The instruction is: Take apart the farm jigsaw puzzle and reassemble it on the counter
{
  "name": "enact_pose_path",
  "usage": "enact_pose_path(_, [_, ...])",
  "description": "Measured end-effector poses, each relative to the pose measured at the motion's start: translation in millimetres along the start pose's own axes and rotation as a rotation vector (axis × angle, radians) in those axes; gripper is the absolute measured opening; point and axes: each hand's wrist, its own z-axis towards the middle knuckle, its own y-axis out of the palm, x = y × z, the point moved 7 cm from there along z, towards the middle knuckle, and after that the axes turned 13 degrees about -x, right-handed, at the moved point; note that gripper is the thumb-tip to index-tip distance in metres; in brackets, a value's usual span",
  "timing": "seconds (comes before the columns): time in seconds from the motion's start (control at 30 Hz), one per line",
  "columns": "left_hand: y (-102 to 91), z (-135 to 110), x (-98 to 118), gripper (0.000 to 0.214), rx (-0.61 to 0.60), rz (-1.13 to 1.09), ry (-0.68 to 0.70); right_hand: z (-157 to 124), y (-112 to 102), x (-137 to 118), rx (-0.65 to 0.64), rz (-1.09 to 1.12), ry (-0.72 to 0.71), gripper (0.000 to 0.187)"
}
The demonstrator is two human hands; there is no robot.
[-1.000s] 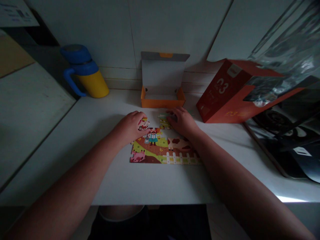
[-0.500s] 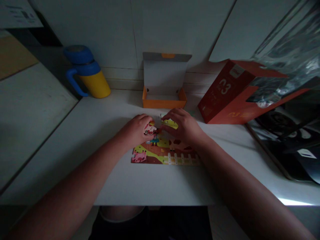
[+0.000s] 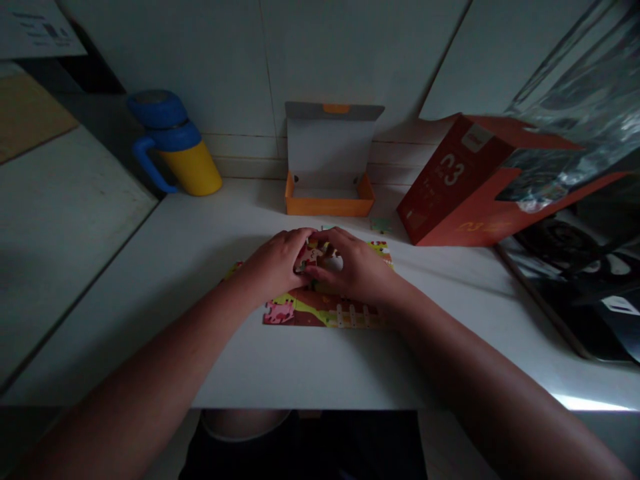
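Where the hands meet: a small flat piece (image 3: 306,257), pink and white print with a knobbed outline, sits over the puzzle's far middle, between the two sets of fingertips.
Puzzle (image 3: 320,312): flat card, part built, roughly rectangular; green, brown and yellow print, a white fence along the near edge, a pink animal at the near left corner; it lies mid-table, much of it under the hands.
Loose piece (image 3: 381,225): pale green, flat, on the table beyond the puzzle's far right corner.
Box (image 3: 327,200): shallow orange card tray, grey lid flipped upright, behind the puzzle.
Carton (image 3: 465,193): red card, white numerals, tilted, at the right.
Jug (image 3: 173,143): yellow body, blue lid and handle, far left.
Table (image 3: 320,373): white, smooth, matt, straight near edge.
Room: dim; pale panelled wall (image 3: 240,60) behind; crinkled clear plastic (image 3: 575,100) at top right.
Left hand (image 3: 277,263): palm down, fingers curled, thumb and fingertips closed on the piece.
Right hand (image 3: 353,270): palm down over the puzzle, fingers bent, tips at the piece; grip or mere press, I cannot tell.
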Motion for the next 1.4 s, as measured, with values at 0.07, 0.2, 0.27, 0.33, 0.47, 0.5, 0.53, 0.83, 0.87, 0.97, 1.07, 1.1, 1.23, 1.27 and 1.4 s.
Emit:
enact_pose_path(0.07, [1.0,0.8,-2.6,0.073,-0.018,-0.002,-0.036,-1.4,-3.4,7.6,0.011,0.102,0.038,0.048])
enact_pose_path(0.2, [2.0,0.7,-5.6,0.073,-0.022,0.016,-0.090,-0.8,1.0,26.5,-0.019,0.352,0.135,0.036])
enact_pose_path(0.27, [2.3,0.5,-5.9,0.074,-0.017,0.025,-0.090,1.5,5.0,31.3,-0.031,0.480,0.134,0.034])
enact_pose_path(0.33, [1.5,0.4,-6.3,0.072,-0.013,0.028,-0.078,3.5,5.2,35.7,-0.008,0.581,0.139,0.032])
enact_pose_path(0.47, [-5.4,0.2,-9.7,0.067,0.012,0.016,-0.069,2.1,-5.5,49.9,0.072,0.635,0.211,0.034])
enact_pose_path(0.5, [-7.4,0.1,-10.5,0.065,0.019,0.012,-0.066,0.7,-9.8,54.3,0.088,0.628,0.223,0.036])
enact_pose_path(0.53, [-9.2,0.0,-11.2,0.063,0.026,0.010,-0.062,-1.0,-14.5,58.7,0.103,0.617,0.229,0.039])
enact_pose_path(0.83, [-7.6,0.6,-15.8,0.047,0.014,0.039,-0.035,-12.9,-21.7,75.3,-0.153,0.356,0.281,0.023])
enact_pose_path(0.87, [-7.3,0.8,-15.8,0.046,0.011,0.040,-0.032,-13.4,-20.6,73.5,-0.169,0.326,0.284,0.021])
enact_pose_path(0.97, [-6.9,1.5,-15.9,0.043,0.007,0.035,-0.035,-13.2,-17.9,69.2,-0.164,0.302,0.318,0.018])
enact_pose_path(1.07, [-6.5,2.1,-15.7,0.042,0.005,0.031,-0.035,-11.5,-15.9,64.7,-0.160,0.267,0.339,0.016])
enact_pose_path(1.1, [-6.6,2.2,-15.5,0.041,0.006,0.032,-0.033,-11.2,-15.5,63.7,-0.164,0.254,0.345,0.015])
enact_pose_path(1.23, [-7.4,1.7,-14.5,0.040,0.007,0.042,-0.034,-12.3,-15.1,64.3,-0.176,0.244,0.386,0.013])
enact_pose_path(1.27, [-7.5,1.5,-14.2,0.040,0.005,0.044,-0.035,-12.8,-15.5,64.8,-0.175,0.234,0.395,0.012])
enact_pose_path(1.4, [-6.8,1.1,-14.6,0.040,-0.004,0.042,-0.039,-12.2,-17.9,62.2,-0.166,0.132,0.365,0.010])
